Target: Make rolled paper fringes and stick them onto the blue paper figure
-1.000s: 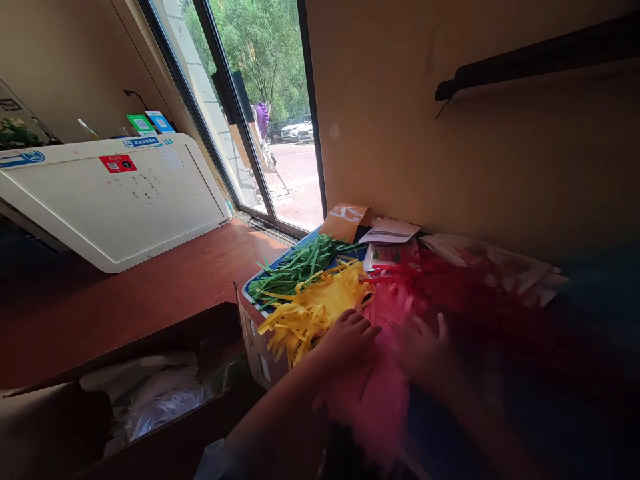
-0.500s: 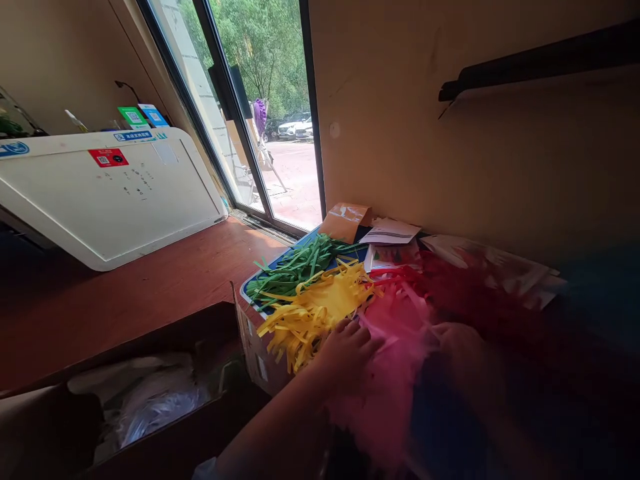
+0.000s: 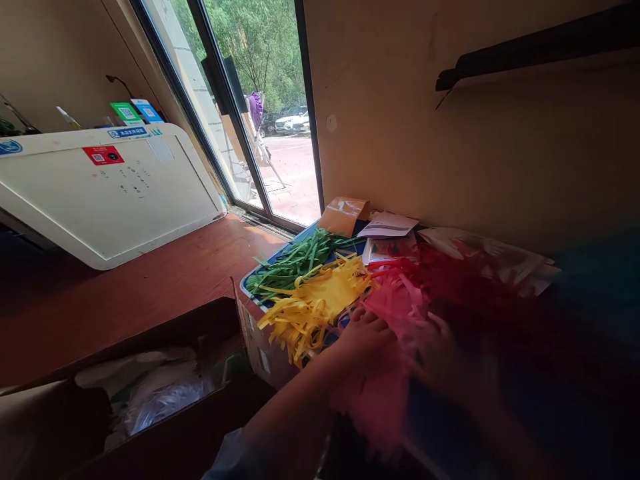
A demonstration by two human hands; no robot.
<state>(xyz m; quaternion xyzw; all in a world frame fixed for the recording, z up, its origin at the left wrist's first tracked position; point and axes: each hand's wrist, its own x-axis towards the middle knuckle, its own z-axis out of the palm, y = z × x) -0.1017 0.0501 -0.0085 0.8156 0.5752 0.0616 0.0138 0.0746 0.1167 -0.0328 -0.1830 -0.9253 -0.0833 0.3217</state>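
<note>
Head view, nearest first: a pale blue sleeve [image 3: 230, 459] leads to the left grip [image 3: 367, 337], which lies palm down with its fingers loosely curled, open rather than clamped, on the edge of the pink paper strips [image 3: 373, 393] and just beside the yellow paper strips [image 3: 305, 320]. The right grip [image 3: 430, 353] is a blur over the pink and red paper strips [image 3: 450, 287], so whether it is open or closed cannot be told. At near left, a cardboard box [image 3: 260, 347] stands open with a clear plastic bag [image 3: 165, 400] inside. The strips lie heaped on a blue-edged tray [image 3: 260, 283], with the green paper strips [image 3: 295, 263] farther off beyond the yellow. Past them sit a kraft envelope [image 3: 345, 217] and white papers [image 3: 387, 225] against the wall. The reddish-brown counter [image 3: 125, 300] runs left, where a white board [image 3: 110, 193] leans, and a glass door [image 3: 295, 167] lies beyond. Compared with half a second ago, the left grip has slid right, farther onto the pink strips and off the yellow.
</note>
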